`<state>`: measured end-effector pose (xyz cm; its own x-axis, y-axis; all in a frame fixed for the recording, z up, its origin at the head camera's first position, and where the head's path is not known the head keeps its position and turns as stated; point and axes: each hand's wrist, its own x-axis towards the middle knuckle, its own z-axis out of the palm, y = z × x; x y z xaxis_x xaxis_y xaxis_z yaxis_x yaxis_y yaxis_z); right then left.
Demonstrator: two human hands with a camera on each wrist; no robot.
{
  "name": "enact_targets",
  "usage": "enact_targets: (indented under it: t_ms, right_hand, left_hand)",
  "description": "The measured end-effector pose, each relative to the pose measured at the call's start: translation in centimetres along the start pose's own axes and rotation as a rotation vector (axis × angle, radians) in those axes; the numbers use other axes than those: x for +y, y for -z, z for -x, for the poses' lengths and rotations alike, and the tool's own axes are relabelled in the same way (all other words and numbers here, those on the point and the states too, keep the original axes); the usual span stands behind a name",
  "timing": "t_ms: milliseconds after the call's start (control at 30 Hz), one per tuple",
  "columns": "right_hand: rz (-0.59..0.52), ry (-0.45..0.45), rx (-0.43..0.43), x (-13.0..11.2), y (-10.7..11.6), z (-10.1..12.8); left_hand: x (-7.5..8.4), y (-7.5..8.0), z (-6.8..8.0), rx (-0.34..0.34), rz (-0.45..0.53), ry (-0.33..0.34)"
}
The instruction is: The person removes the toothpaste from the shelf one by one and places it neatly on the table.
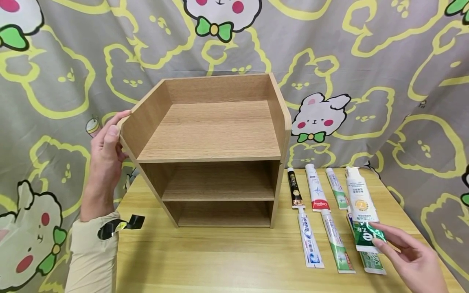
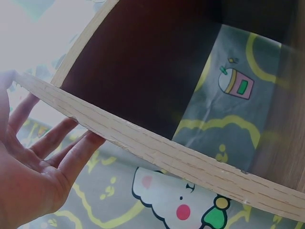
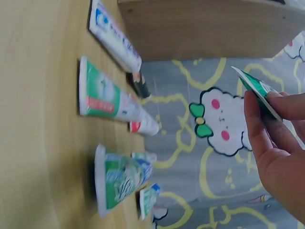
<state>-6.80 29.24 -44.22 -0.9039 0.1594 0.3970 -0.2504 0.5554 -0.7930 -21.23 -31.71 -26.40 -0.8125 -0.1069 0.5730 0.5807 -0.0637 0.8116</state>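
Wooden shelf [image 1: 212,134] side held by left hand [image 1: 106,150], fingers straight; right hand [image 1: 414,256] pinches toothpaste tube [image 1: 362,207] end

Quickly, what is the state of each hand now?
Left hand: open, fingers resting on the wooden shelf unit.
Right hand: pinching a white-and-green toothpaste tube.

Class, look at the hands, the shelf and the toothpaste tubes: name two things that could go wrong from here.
The right hand pinches the lifted tube only by its flat end, so it could slip onto the tubes below. The left hand merely rests open on the shelf edge, so a bump might shift the shelf.
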Motion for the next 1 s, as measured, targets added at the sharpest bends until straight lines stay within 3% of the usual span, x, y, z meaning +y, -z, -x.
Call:
enact_targets:
  t_ms: [567, 1000]
  right_hand:
    - [0.06, -0.137, 0.04, 3.8, 2.0, 0.6]
    - [0.064, -0.308, 0.012, 7.8, 3.5, 0.9]
  left_hand:
    - [0.0, 0.0, -0.1, -0.013, 0.013, 0.002]
    - [0.1, 0.4, 0.1, -0.042, -0.012, -0.01]
